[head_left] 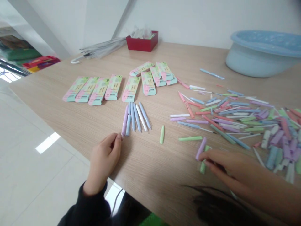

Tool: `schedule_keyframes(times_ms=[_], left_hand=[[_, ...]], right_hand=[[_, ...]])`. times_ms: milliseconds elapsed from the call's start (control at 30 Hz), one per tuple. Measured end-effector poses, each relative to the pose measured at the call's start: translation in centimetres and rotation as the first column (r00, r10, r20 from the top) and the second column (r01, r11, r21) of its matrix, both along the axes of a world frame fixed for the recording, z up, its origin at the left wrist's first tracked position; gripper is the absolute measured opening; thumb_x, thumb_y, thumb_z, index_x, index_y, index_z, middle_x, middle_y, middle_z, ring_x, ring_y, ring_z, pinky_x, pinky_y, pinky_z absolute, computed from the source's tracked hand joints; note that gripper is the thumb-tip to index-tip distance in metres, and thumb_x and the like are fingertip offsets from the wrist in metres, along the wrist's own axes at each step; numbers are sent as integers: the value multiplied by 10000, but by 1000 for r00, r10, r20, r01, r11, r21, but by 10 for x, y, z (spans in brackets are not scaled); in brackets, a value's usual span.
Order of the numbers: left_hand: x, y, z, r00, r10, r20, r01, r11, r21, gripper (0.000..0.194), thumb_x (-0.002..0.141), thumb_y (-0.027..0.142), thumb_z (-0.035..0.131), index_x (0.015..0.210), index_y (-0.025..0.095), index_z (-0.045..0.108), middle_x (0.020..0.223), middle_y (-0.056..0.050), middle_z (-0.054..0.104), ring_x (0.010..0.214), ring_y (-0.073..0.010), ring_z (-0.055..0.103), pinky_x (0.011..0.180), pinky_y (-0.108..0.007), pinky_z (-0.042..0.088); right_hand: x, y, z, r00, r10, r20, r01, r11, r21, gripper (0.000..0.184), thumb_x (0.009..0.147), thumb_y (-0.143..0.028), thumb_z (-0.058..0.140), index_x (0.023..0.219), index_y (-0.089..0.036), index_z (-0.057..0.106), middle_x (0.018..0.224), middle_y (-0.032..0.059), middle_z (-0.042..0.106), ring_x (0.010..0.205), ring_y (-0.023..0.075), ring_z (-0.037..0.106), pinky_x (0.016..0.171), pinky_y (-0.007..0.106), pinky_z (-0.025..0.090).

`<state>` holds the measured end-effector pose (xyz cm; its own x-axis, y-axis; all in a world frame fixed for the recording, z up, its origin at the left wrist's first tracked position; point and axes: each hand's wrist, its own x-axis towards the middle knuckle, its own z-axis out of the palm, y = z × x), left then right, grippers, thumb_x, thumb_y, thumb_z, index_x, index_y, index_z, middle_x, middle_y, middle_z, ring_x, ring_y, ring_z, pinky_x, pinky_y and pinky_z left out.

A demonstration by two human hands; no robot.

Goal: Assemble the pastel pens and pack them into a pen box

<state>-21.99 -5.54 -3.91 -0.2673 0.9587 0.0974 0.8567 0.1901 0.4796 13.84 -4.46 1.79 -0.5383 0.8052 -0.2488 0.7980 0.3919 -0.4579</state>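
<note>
My left hand (104, 161) is closed in a pinch at the lower end of a purple pen (124, 121), the leftmost in a short row. Beside it lie several blue pens (133, 116) and a white pen (141, 117), side by side. My right hand (231, 166) has its fingertips on a short purple pen barrel (201, 148), fingers curled together. A green pen piece (202, 168) lies partly behind those fingers. Between the hands rests a short green pen part (162, 134); a longer green barrel (190, 138) lies further right.
Pastel pen boxes (113, 88) lie beyond the row, some overlapping. Loose pens and parts (230, 117) spread over the table's right side. At the back are a clear umbrella (103, 48), a red box (142, 44) holding plastic, and a blue basin (258, 59).
</note>
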Motion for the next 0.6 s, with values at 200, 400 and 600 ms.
schedule_keyframes(times_ms=[200,400,600], left_hand=[[7,-1,-2,994,-12,-104,3,996,-88,332,993,381,395,822,213,625,726,-41,654,693,-214,610,616,-315,364],[6,-2,-1,999,-5,-34,2,998,-67,342,991,399,403,824,210,635,732,-38,659,699,-213,618,626,-317,385],[18,-8,10,971,41,234,-50,998,33,314,971,391,468,775,205,627,600,11,568,579,-169,542,569,-299,386]], right_hand=[[1,-5,-7,994,19,-107,1,984,177,287,949,-271,422,919,-295,706,840,23,796,731,218,784,603,327,633],[24,-22,-13,986,-28,-164,66,970,235,238,968,-290,458,1004,-412,660,846,-28,793,729,206,785,590,274,652],[41,-48,-10,973,-146,-179,194,937,290,244,930,-367,554,1123,-481,650,1043,-17,792,927,277,778,832,341,673]])
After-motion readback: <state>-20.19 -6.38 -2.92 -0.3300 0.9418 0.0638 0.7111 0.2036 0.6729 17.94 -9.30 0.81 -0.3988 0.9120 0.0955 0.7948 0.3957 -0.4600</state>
